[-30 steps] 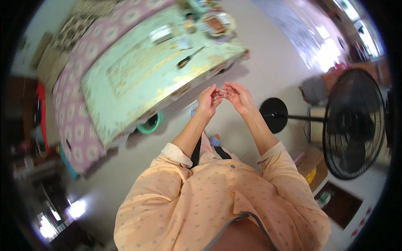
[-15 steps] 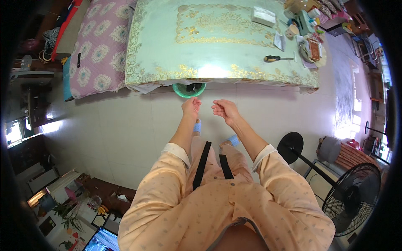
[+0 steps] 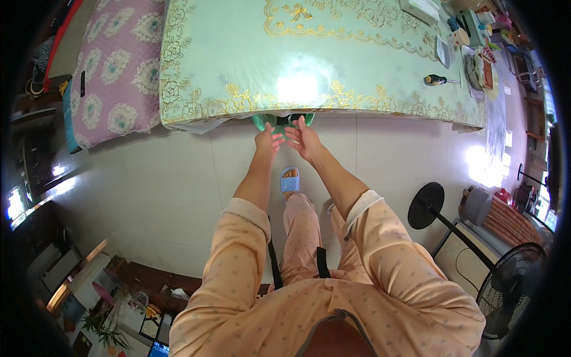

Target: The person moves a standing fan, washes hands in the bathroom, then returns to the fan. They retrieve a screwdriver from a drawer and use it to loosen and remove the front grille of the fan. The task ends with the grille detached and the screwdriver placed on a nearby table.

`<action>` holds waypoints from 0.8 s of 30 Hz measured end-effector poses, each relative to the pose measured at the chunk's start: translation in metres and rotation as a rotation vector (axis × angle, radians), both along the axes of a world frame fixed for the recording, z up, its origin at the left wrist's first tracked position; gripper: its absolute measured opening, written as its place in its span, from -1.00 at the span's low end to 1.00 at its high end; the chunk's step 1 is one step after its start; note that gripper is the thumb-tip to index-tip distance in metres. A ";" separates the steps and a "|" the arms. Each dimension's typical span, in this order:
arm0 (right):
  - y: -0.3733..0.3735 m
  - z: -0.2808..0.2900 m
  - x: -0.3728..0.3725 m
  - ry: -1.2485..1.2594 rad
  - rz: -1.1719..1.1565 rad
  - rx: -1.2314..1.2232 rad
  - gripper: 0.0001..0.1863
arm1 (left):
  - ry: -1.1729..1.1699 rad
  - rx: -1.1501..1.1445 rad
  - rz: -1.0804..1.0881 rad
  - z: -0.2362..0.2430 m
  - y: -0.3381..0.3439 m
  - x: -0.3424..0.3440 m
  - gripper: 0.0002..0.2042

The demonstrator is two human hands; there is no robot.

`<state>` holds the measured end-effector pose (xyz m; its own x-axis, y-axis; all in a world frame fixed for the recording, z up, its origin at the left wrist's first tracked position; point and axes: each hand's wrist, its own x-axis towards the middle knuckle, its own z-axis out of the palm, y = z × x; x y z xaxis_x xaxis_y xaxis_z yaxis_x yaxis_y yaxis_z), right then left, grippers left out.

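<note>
A green basin (image 3: 259, 122) with a dark thing inside sits on the floor, partly hidden under the overhanging cloth of the table. My left hand (image 3: 266, 141) and my right hand (image 3: 306, 141) are both at its near rim, palms turned toward each other. On each hand the fingers are apart and partly bent, with nothing held between them. Whether any fingertip touches the basin I cannot tell. Above it, the table (image 3: 232, 65) wears a pale green cloth with gold flower patterns.
A screwdriver (image 3: 437, 79) lies on the table's right side, near a tissue box (image 3: 421, 9) and a cup (image 3: 458, 38). A purple flowered seat (image 3: 116, 71) adjoins the table's left end. At my right stands a black fan (image 3: 505, 285) with a round base (image 3: 426, 206).
I have stepped closer to the table. Both hands have moved forward to the basin's near rim and come nearer each other. The table edge now covers more of the basin.
</note>
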<state>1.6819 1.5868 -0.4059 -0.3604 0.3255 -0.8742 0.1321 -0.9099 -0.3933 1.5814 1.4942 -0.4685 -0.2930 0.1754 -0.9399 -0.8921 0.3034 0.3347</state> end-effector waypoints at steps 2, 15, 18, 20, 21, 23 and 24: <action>0.000 -0.010 0.001 -0.011 0.016 0.000 -0.49 | 0.043 0.054 0.023 -0.011 -0.003 -0.003 -0.63; 0.011 0.073 0.041 -0.073 0.691 1.327 -0.58 | -0.264 0.690 0.319 0.150 0.052 0.073 -0.60; 0.055 0.113 0.079 -0.245 0.855 1.488 -0.54 | -0.237 0.687 0.010 0.198 0.072 0.091 -0.50; 0.075 0.144 0.100 -0.282 0.561 1.176 -0.51 | -0.224 0.689 -0.170 0.233 0.090 0.108 -0.49; 0.088 0.161 0.114 -0.313 0.406 1.004 -0.48 | -0.206 0.654 -0.261 0.250 0.101 0.117 -0.49; 0.101 0.199 0.153 -0.223 0.073 0.889 -0.47 | -0.176 0.641 -0.464 0.286 0.131 0.141 -0.50; 0.103 0.217 0.174 -0.161 -0.101 0.845 -0.47 | -0.165 0.665 -0.545 0.304 0.146 0.155 -0.55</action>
